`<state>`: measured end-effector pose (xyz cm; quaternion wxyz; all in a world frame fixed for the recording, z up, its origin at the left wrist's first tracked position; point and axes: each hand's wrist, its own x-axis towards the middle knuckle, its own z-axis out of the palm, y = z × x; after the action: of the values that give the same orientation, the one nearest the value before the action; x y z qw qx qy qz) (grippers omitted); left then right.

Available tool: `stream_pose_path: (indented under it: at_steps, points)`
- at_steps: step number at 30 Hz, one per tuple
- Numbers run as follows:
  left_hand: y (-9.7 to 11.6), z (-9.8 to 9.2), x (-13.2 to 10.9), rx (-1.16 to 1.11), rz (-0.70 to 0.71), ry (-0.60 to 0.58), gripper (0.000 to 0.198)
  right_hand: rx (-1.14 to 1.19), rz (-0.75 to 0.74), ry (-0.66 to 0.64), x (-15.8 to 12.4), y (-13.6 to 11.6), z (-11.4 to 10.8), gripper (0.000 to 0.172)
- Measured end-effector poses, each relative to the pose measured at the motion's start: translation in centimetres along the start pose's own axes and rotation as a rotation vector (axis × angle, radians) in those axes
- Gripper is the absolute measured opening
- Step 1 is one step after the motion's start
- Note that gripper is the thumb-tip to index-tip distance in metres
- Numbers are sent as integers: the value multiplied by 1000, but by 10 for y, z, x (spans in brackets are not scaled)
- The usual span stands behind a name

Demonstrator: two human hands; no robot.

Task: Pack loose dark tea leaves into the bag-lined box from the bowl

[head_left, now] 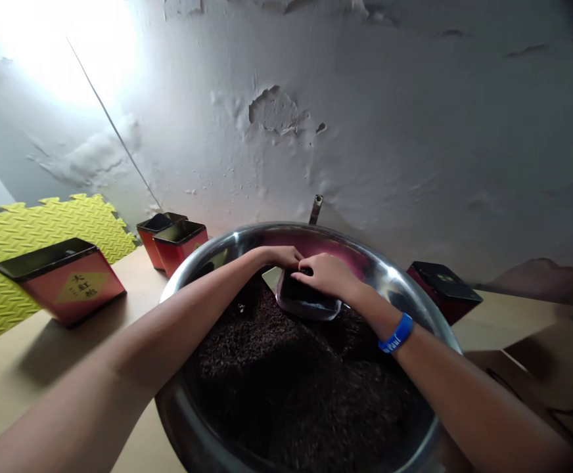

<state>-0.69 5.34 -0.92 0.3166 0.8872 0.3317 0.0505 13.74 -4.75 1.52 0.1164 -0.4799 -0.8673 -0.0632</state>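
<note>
A big shiny metal bowl [261, 230] holds a heap of dark loose tea leaves [252, 335]. At its far side a tea tin [311, 305] is tilted over the leaves, its dark mouth facing me, with a pale, see-through edge like a plastic liner along the rim. A yellow label patch shows at its left. My left hand [286, 255] is closed at the tin's far edge, fingers partly hidden behind my right hand. My right hand [328, 272], below a blue wristband, is closed over the tin's top rim with the thumb at the mouth.
On the wooden table [138, 309] at left stands an open red tin [77, 286] with a yellow label; two more open red tins [181, 246] sit behind it. A dark red closed tin [444, 289] is right of the bowl. Beyond are a yellow foam mat [45, 236] and a peeling wall [389, 131].
</note>
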Motion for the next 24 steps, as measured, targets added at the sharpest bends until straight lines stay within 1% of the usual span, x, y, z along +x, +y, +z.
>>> stream_pose_path:
  at_steps: [12,20,24]
  points:
    - [0,0,-1,-13,15,-3,26,9,27,-49,0,-2,-4,32]
    - [2,1,-2,-51,-20,4,23,20,30,-55,-1,-3,-4,25]
    - [3,1,-1,-122,-80,13,18,34,30,-30,-1,-5,-3,23]
